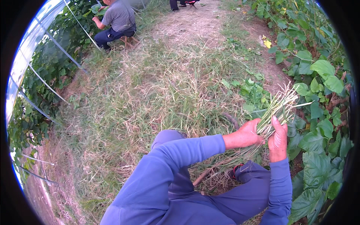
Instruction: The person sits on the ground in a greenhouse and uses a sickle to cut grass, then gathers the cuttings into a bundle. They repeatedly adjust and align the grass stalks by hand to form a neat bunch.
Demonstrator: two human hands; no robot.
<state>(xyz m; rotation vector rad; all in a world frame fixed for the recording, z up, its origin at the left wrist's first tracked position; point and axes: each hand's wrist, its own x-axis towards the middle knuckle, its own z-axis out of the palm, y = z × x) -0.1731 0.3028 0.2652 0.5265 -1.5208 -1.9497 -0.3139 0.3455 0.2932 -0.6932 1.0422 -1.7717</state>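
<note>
Close to the camera, two arms in blue sleeves reach to the right above the person's knees. The left hand [245, 135] is closed around a bundle of grass stalks [275, 110], near its middle. The right hand [278, 140] is touching the same bundle from the right side, fingers pointing up and wrapped on the stalks. The bundle is tilted, with its tips toward the upper right, in front of the green leafy vines [318, 75]. Farther away lies a grassy path [168, 75]. At its far left side another person [116, 20] in a grey shirt is sitting on a low stool beside the plants.
</note>
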